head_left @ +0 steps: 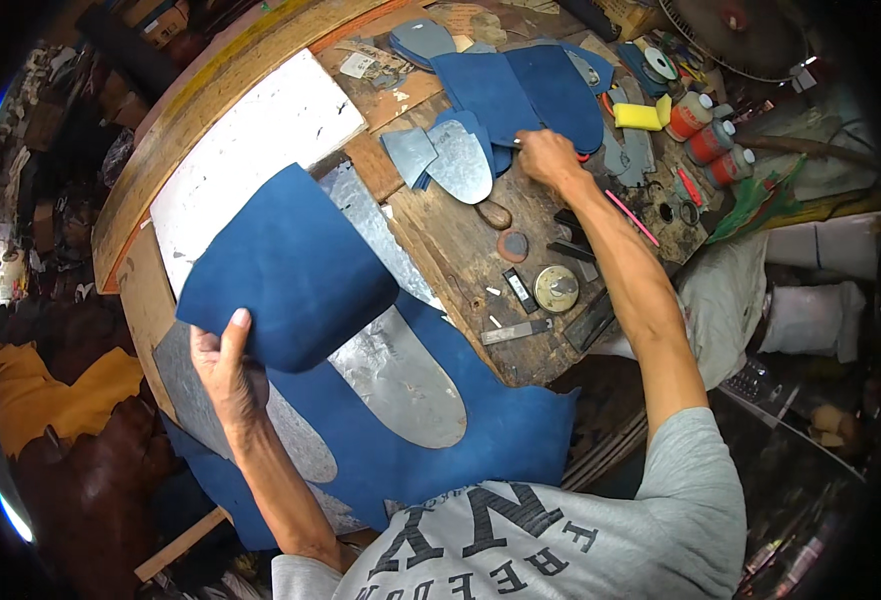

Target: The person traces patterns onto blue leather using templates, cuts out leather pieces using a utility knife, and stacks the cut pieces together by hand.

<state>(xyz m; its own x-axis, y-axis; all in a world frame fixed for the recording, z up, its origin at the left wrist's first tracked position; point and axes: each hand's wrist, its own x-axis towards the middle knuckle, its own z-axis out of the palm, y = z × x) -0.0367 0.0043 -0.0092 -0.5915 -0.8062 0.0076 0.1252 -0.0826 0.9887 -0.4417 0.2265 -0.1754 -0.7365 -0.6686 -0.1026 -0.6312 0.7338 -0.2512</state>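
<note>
My left hand [225,370] grips the lower left edge of a cut blue leather piece [285,265], thumb on top, and holds it raised over the work surface. Below it spreads a larger blue leather hide [515,430] with sole-shaped cut-outs, where a silvery surface [400,380] shows through. Across the bench, my right hand [550,160] is closed at the near edge of some overlapping blue leather pieces [490,95]. A small pale tip shows at its fingers, but what they hold is hidden. Left of that hand lie a grey rounded template [462,165] and a smaller grey piece [410,152].
The worn wooden bench [440,235] carries a round tin [556,288], a flat metal bar [516,332] and a pink stick [632,218]. Several red-labelled bottles [710,142] and a yellow sponge-like block [638,117] stand at right. A white board [260,150] lies far left.
</note>
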